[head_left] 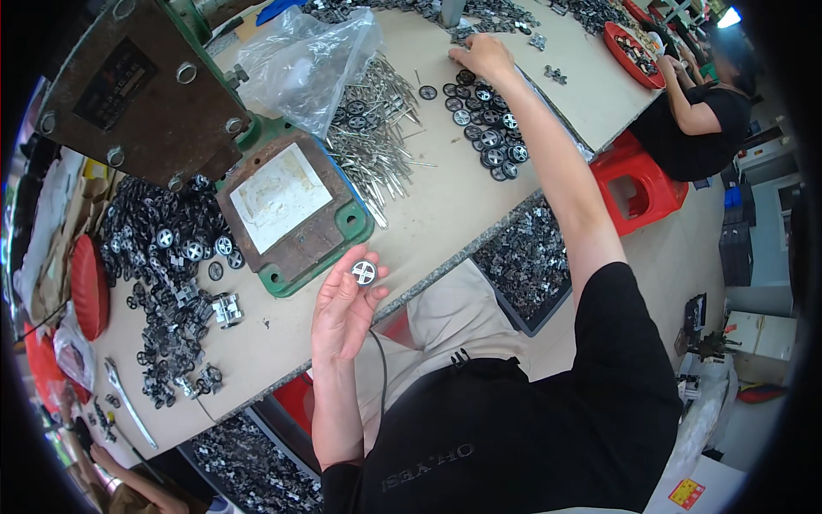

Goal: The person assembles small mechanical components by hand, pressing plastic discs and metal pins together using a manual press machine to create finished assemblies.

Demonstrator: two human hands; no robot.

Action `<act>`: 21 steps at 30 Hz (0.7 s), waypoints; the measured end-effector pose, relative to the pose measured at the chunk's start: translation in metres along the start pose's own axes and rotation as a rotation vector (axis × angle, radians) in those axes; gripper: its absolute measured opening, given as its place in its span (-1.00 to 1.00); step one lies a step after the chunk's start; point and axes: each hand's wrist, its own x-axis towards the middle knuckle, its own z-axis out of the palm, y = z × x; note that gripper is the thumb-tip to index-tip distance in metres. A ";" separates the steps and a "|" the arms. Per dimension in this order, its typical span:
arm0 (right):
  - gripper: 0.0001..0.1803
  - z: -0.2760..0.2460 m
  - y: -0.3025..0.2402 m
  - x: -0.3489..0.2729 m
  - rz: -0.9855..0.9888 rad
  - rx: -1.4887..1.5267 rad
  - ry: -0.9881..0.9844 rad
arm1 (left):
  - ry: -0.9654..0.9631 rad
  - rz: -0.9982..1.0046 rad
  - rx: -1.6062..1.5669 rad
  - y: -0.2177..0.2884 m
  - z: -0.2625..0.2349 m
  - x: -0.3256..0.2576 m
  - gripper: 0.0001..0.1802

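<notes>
My left hand point(345, 310) is raised at the near edge of the table, fingers closed round a small black toy wheel point(364, 272) with silver spokes facing up. Farther off, my right hand point(488, 60) stretches to the far part of the table, its fingers bent down beside a pile of small dark parts point(505, 14). Whatever its fingertips pinch, if anything, is too small to make out. Just below that hand lies a cluster of black wheels point(491, 137) with silver spokes. Thin metal axle pins point(377, 146) lie heaped to their left.
A green press point(282, 201) stands at the left, beside a clear plastic bag point(310, 64). Dark wheeled parts point(163, 236) and a wrench point(128, 403) lie left of it. A bin of parts point(527, 265) sits below the table edge. Another person point(702, 111) works at the far right.
</notes>
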 end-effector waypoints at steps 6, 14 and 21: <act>-0.49 -0.010 -0.003 -0.009 -0.126 0.219 -0.195 | 0.031 0.031 -0.004 -0.002 0.001 -0.003 -0.58; -0.61 -0.057 -0.067 -0.183 -0.026 1.085 -0.670 | 0.154 0.127 0.048 -0.007 0.013 -0.003 -0.65; -0.72 -0.049 -0.085 -0.234 0.020 1.341 -0.674 | 0.199 0.243 0.164 -0.012 0.015 -0.003 -0.66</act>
